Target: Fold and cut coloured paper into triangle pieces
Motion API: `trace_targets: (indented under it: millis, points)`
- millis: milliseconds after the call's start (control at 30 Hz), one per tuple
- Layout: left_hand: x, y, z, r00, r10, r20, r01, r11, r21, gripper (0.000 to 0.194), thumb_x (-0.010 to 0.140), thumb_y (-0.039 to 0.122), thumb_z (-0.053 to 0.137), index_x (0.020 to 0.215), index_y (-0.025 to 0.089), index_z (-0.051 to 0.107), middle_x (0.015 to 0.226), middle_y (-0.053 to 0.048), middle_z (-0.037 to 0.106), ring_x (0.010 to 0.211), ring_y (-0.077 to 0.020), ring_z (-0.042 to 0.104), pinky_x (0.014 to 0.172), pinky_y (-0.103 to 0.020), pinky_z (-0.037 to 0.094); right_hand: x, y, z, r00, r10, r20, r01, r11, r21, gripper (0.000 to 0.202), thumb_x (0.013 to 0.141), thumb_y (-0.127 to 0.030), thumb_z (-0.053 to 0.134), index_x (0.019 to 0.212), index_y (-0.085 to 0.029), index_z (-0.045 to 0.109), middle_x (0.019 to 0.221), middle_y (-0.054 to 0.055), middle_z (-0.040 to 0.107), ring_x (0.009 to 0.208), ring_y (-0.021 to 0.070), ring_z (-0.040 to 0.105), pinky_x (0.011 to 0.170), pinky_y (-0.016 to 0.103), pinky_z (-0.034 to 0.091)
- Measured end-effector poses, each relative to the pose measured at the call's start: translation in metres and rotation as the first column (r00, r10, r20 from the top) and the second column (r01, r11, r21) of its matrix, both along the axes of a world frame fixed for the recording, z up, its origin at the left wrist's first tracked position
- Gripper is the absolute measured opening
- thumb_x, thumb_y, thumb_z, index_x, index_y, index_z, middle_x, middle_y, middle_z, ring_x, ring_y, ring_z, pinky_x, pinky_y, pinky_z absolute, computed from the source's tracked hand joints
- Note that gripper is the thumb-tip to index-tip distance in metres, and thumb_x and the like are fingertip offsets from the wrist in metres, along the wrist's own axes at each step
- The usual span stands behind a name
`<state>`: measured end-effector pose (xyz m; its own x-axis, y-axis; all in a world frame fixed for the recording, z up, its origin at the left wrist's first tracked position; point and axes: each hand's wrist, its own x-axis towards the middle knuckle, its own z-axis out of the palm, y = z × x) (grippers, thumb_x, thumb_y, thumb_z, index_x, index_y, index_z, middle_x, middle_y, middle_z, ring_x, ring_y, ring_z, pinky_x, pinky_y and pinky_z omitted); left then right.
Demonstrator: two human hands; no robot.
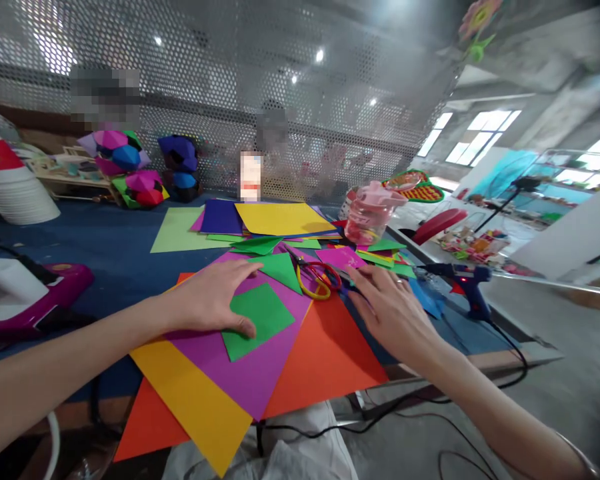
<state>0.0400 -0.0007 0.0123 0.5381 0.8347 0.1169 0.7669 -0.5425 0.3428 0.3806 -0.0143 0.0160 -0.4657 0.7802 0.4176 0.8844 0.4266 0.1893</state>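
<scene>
My left hand [213, 297] rests with fingers apart at a green paper square [267, 320], its thumb on the square. Under that lies a large purple sheet [275, 370], over yellow [200, 393] and orange [330, 360] sheets at the table's front edge. To the right, my right hand [387, 300] is spread over small paper pieces, its fingertips near a magenta piece [341, 258]. Between my hands are scissors with red and yellow handles [316, 287]. Another green piece [283, 270] lies beside them.
Behind are stacked sheets [285, 219], a pink-lidded jar [369, 217] and folded paper shapes [140, 187]. A glue gun [473, 287] with a cable stands right. At left are a purple device [65, 293] and stacked paper cups [17, 187]. A perforated screen [205, 80] rises behind.
</scene>
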Motion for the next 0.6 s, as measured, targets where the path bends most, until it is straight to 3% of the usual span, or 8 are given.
trace_targets:
  millis: [67, 167, 300, 400, 500, 600]
  points:
    - [0.000, 0.000, -0.002, 1.000, -0.002, -0.008, 0.002, 1.000, -0.029, 0.117, 0.064, 0.071, 0.081, 0.155, 0.016, 0.032, 0.149, -0.017, 0.050, 0.137, -0.0382, 0.045, 0.112, -0.047, 0.037, -0.024, -0.009, 0.006, 0.983, 0.151, -0.102, -0.163, 0.980, -0.115, 0.041, 0.102, -0.024, 0.045, 0.142, -0.017, 0.052, 0.127, 0.016, 0.059, 0.113, 0.0297, 0.060, 0.095, 0.049, 0.052]
    - [0.000, 0.002, -0.003, 1.000, -0.008, 0.006, 0.008, 0.999, -0.042, 0.104, 0.066, 0.068, 0.079, 0.149, 0.018, 0.041, 0.139, -0.015, 0.057, 0.129, -0.0374, 0.051, 0.104, -0.044, 0.043, -0.055, -0.015, 0.015, 0.934, 0.295, -0.203, -0.345, 0.893, -0.288, 0.036, 0.100, -0.022, 0.049, 0.135, -0.018, 0.056, 0.124, 0.014, 0.060, 0.113, 0.0267, 0.060, 0.097, 0.045, 0.051]
    - [0.000, 0.001, 0.001, 1.000, 0.007, 0.005, -0.006, 0.995, -0.095, 0.078, 0.066, 0.062, 0.082, 0.127, 0.019, 0.059, 0.114, -0.010, 0.066, 0.106, -0.0319, 0.062, 0.084, -0.037, 0.048, -0.085, -0.004, 0.025, 0.915, 0.325, -0.240, -0.402, 0.783, -0.475, 0.038, 0.100, -0.030, 0.055, 0.134, -0.013, 0.056, 0.121, 0.015, 0.061, 0.113, 0.0273, 0.060, 0.097, 0.045, 0.050]
    - [0.000, -0.002, 0.004, 0.999, 0.029, 0.037, -0.025, 0.994, -0.104, 0.062, 0.065, 0.059, 0.083, 0.108, 0.021, 0.061, 0.100, -0.005, 0.065, 0.093, -0.0284, 0.062, 0.073, -0.034, 0.046, -0.100, 0.016, 0.030, 0.896, 0.381, -0.230, -0.443, 0.714, -0.542, 0.053, 0.093, -0.037, 0.067, 0.139, -0.014, 0.052, 0.125, 0.016, 0.060, 0.113, 0.0293, 0.060, 0.095, 0.045, 0.048]
    - [-0.001, -0.004, 0.003, 0.998, 0.033, 0.059, -0.029, 0.998, -0.061, 0.056, 0.064, 0.057, 0.084, 0.099, 0.021, 0.060, 0.101, -0.005, 0.064, 0.096, -0.0293, 0.061, 0.076, -0.036, 0.047, -0.109, 0.040, 0.032, 0.828, 0.519, -0.213, -0.535, 0.616, -0.577, 0.077, 0.077, -0.046, 0.081, 0.140, -0.013, 0.050, 0.128, 0.017, 0.058, 0.115, 0.0320, 0.057, 0.094, 0.045, 0.048]
    - [-0.002, -0.005, 0.000, 0.996, 0.025, 0.091, -0.020, 0.998, -0.055, 0.059, 0.068, 0.054, 0.084, 0.111, 0.022, 0.060, 0.114, -0.007, 0.064, 0.109, -0.0321, 0.059, 0.087, -0.040, 0.048, -0.113, 0.057, 0.030, 0.760, 0.604, -0.240, -0.607, 0.526, -0.596, 0.079, 0.071, -0.049, 0.084, 0.134, -0.013, 0.053, 0.121, 0.014, 0.060, 0.109, 0.0293, 0.057, 0.091, 0.041, 0.048]
